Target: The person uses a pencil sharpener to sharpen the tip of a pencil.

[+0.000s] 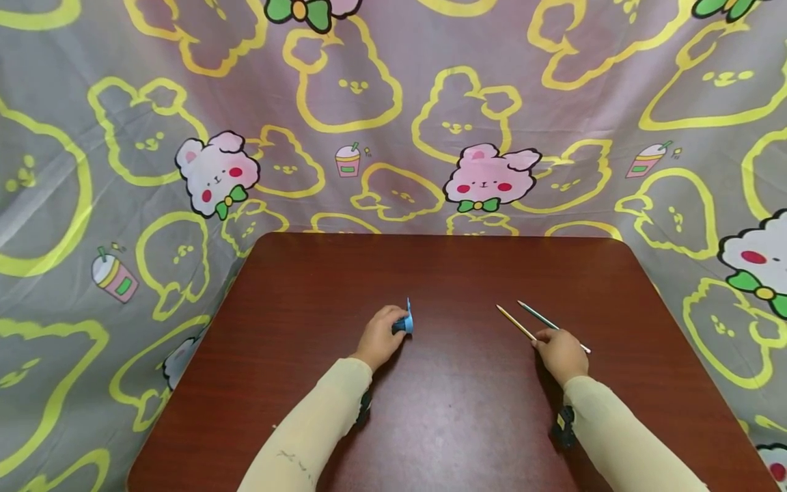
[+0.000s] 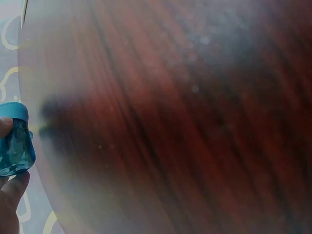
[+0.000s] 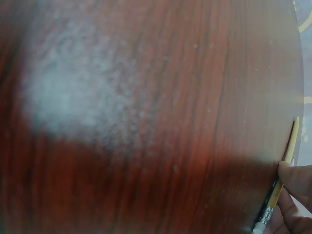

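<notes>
My left hand [image 1: 378,339] grips a small see-through blue container [image 2: 17,146] with a lighter blue cap [image 2: 14,111]. In the head view a thin blue flap sticks up from the cap's end, and the fingers hide much of the body. Over on the right, my right hand [image 1: 562,355] pinches a yellow pencil [image 1: 515,322] between thumb and fingers. Its sharpened tip points away from me; a metal band and pale eraser [image 3: 260,227] show at the near end in the right wrist view. A dark green pencil [image 1: 538,314] lies just beyond, partly covered by the hand.
Both arms reach over a dark reddish-brown wooden table [image 1: 455,273] with rounded corners. A grey and pinkish curtain [image 1: 393,82] with yellow cartoon outlines hangs behind the table and along its sides.
</notes>
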`<state>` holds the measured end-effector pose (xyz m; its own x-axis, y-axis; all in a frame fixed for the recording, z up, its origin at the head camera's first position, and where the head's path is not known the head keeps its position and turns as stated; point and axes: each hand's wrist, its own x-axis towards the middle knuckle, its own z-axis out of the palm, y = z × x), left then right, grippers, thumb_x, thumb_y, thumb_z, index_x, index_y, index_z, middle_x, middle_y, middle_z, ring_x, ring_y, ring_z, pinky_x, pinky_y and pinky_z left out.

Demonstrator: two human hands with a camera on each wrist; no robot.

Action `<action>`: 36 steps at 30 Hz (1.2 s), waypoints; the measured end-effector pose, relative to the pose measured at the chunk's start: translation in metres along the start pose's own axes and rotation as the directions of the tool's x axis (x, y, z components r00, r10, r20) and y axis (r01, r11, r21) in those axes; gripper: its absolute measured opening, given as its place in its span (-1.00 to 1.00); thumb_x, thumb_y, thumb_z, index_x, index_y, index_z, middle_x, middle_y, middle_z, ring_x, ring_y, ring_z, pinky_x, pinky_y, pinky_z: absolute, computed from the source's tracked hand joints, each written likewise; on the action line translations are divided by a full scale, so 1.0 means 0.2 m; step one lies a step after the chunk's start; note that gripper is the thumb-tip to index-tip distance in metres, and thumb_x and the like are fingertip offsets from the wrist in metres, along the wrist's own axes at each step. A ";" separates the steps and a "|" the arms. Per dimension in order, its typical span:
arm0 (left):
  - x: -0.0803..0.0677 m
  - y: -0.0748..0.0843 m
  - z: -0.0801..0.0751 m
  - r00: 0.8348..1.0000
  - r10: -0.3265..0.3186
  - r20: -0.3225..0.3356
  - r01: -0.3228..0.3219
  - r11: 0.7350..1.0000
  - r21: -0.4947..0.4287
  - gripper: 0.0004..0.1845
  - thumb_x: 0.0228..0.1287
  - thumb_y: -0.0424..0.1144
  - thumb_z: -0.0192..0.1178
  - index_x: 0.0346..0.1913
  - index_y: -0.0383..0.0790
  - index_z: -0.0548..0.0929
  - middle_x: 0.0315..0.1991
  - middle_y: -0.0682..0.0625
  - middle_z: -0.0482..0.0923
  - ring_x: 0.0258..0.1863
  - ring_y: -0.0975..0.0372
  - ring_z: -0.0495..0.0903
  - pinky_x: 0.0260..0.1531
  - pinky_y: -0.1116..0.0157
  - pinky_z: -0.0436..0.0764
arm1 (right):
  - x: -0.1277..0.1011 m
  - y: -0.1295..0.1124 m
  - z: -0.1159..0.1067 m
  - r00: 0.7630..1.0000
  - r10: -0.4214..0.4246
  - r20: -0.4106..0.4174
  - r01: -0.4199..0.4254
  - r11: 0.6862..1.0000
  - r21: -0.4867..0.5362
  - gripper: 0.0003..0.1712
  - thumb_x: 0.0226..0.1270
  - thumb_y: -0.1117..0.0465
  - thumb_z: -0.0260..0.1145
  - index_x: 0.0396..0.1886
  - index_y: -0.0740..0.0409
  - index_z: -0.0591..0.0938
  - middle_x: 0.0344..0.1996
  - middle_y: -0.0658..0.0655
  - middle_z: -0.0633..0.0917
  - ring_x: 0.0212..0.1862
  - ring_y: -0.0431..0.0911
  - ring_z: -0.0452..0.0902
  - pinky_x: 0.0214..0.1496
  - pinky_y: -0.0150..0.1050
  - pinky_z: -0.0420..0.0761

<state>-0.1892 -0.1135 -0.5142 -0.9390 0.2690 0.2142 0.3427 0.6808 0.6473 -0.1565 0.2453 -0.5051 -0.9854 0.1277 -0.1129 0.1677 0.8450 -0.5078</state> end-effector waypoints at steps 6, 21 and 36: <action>0.00 -0.01 0.01 1.000 0.000 0.011 0.000 1.000 -0.001 -0.63 0.16 -0.47 0.31 0.07 -0.22 0.64 0.08 -0.08 0.53 0.10 0.06 0.53 0.06 0.14 0.56 | 0.00 0.00 0.01 1.000 -0.010 -0.020 0.009 1.000 -0.027 -0.72 0.29 0.19 0.28 -0.11 0.29 0.70 -0.16 0.36 0.69 -0.08 0.28 0.57 -0.20 0.18 0.53; 0.01 -0.03 0.03 1.000 0.016 0.016 -0.016 1.000 0.014 -0.59 0.11 -0.48 0.34 0.06 -0.22 0.64 0.05 -0.10 0.53 0.07 0.05 0.53 0.05 0.13 0.56 | 0.00 -0.01 0.00 1.000 -0.016 -0.025 0.015 0.999 -0.046 -0.72 0.25 0.17 0.32 -0.12 0.24 0.71 -0.15 0.37 0.64 -0.06 0.32 0.54 -0.21 0.19 0.52; 0.00 -0.01 0.02 0.999 0.022 0.043 -0.024 0.999 0.043 -0.56 0.13 -0.48 0.31 0.12 -0.27 0.61 0.06 -0.11 0.52 0.08 0.04 0.52 0.05 0.11 0.56 | -0.01 -0.03 -0.01 1.000 -0.011 -0.019 0.009 0.997 -0.073 -0.70 0.20 0.15 0.33 -0.13 0.22 0.71 -0.17 0.37 0.63 -0.07 0.33 0.53 -0.27 0.21 0.52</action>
<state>-0.1901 -0.1126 -0.5186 -0.9292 0.3131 0.1966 0.3659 0.7026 0.6104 -0.1557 0.2423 -0.4998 -0.9875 0.1284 -0.0914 0.1558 0.8817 -0.4453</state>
